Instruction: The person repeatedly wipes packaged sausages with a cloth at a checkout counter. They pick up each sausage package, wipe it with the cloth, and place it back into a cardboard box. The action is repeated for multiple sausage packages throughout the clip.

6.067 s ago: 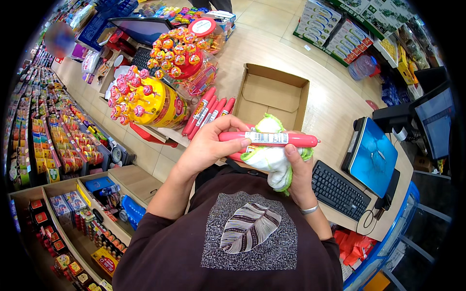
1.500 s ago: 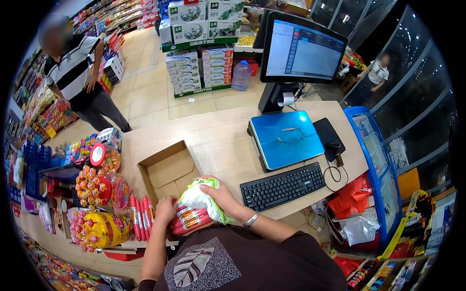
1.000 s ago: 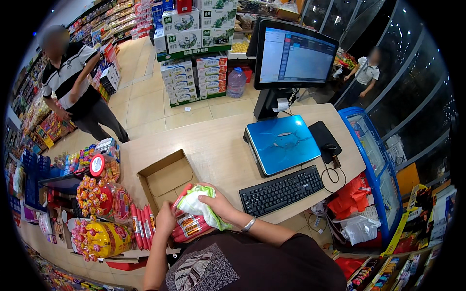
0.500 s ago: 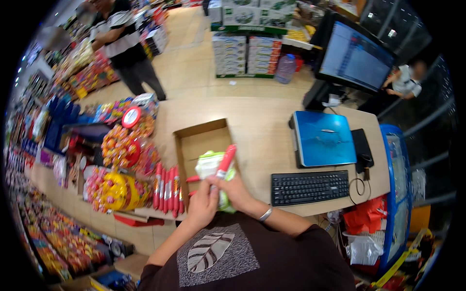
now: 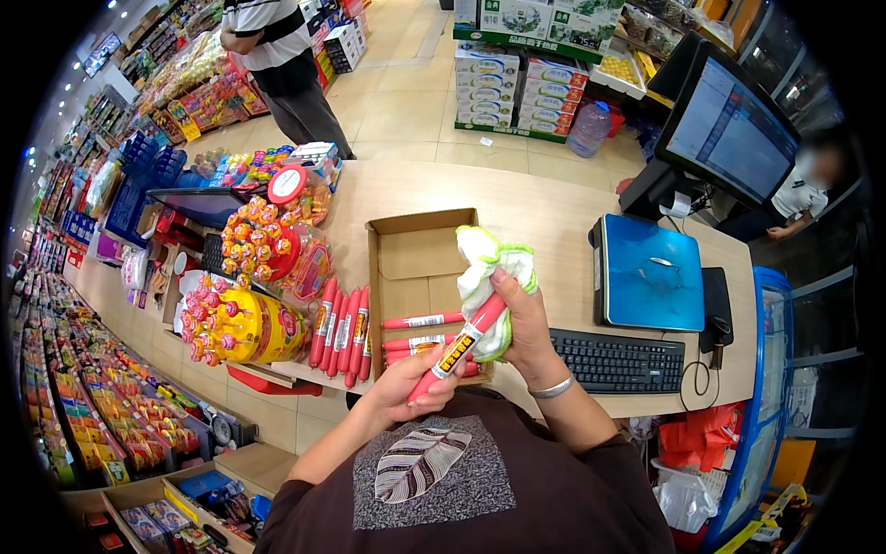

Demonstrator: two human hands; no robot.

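Observation:
A red-pink wrapped sausage (image 5: 459, 349) slants across in front of me. Its lower end is gripped in my left hand (image 5: 404, 388), fingers curled round it. Closed near its upper end, my right hand (image 5: 526, 325) presses a crumpled white cloth with green edging (image 5: 480, 277) against the wrapper. Beneath lies an open cardboard box (image 5: 420, 268), with several similar sausages (image 5: 425, 321) lying crosswise at its near end; my hands partly cover them. To the left of the box, more sausages (image 5: 341, 334) lie side by side on the counter (image 5: 544, 205).
Lollipop tubs (image 5: 268, 331) stand at the left edge. On the right are a black keyboard (image 5: 620, 362), a blue-topped flat device (image 5: 652, 272) and a monitor (image 5: 734, 125). One person (image 5: 286, 69) stands beyond the counter; another (image 5: 801, 196) is at far right.
The sausage and cloth have come nearer to me and turned. My left hand now grips the lower end, while my right hand has moved up and right with the cloth. The view has shifted.

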